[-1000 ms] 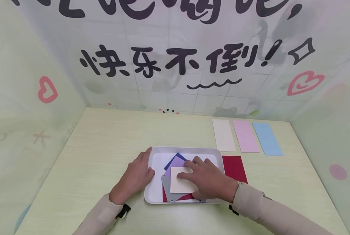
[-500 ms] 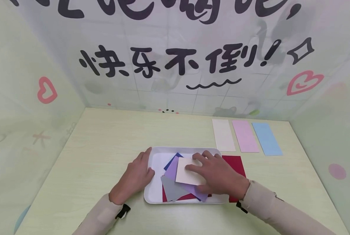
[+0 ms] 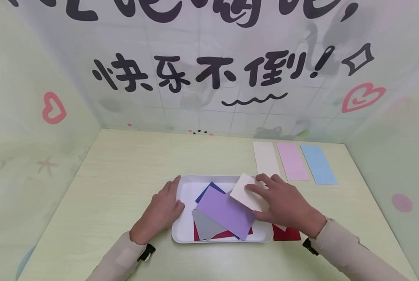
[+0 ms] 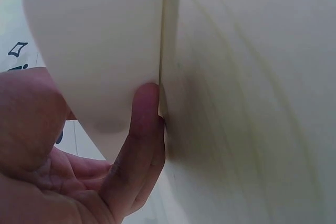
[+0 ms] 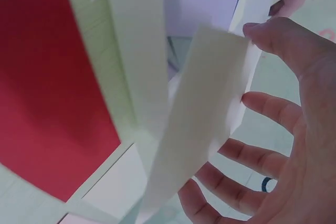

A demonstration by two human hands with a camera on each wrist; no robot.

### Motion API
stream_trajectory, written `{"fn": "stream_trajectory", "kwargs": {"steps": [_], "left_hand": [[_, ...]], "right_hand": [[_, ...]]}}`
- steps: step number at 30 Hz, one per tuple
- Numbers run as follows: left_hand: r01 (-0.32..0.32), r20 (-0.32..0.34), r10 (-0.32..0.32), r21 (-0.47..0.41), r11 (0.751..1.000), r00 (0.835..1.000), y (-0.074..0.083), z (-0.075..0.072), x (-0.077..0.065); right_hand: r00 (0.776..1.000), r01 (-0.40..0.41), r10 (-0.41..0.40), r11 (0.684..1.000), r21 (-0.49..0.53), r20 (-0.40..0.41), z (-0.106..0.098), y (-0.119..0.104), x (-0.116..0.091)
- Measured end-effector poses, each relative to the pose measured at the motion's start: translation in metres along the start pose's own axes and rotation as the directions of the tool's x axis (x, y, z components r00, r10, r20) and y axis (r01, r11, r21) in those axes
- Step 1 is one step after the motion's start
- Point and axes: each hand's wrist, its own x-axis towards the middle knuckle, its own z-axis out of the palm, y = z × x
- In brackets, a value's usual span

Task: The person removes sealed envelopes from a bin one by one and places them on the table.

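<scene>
My right hand (image 3: 286, 203) holds a cream rectangular card (image 3: 244, 191) by its edges, tilted over the right end of a white tray (image 3: 180, 230). In the right wrist view, the thumb is at one edge of the card (image 5: 202, 93) and the fingers line its long side. My left hand (image 3: 161, 208) grips the tray's left side, thumb over the rim. The left wrist view shows its fingers (image 4: 142, 150) against the tray's outer wall. Inside the tray, a purple card (image 3: 223, 210) overlaps grey (image 3: 207, 226), dark blue (image 3: 203, 194) and red (image 3: 223, 235) cards.
Right of the tray lies a red card (image 3: 286, 233), partly under my right hand. A white card (image 3: 265, 160), a pink card (image 3: 293, 162) and a light blue card (image 3: 319, 164) lie in a row at the back right. Printed sheets wall the table (image 3: 132, 156) on three sides.
My right hand has lifted the cream card off the pile and carried it right, tilting it. More of the purple card shows now. My left hand has stayed at the tray.
</scene>
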Motion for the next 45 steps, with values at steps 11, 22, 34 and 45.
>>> {"fn": "stream_trajectory", "kwargs": {"steps": [11, 22, 34, 45], "left_hand": [[0.007, 0.016, -0.006, -0.004, 1.000, 1.000, 0.000, -0.001, 0.001], [0.009, 0.013, -0.009, -0.002, 1.000, 1.000, -0.001, 0.000, 0.001], [0.009, 0.013, -0.009, -0.002, 1.000, 1.000, 0.000, -0.001, 0.001], [0.003, -0.004, -0.003, -0.015, 1.000, 1.000, -0.001, 0.000, 0.000]], "right_hand": [[0.964, -0.266, 0.264, 0.962, 0.058, 0.039, 0.002, 0.029, -0.032], [0.863, -0.497, 0.480, 0.863, 0.092, 0.157, 0.017, 0.059, -0.062], [0.807, -0.574, 0.545, 0.814, 0.087, 0.226, 0.031, 0.077, -0.083], [0.803, -0.573, 0.550, 0.818, 0.047, 0.229, 0.039, 0.082, -0.088]]}}
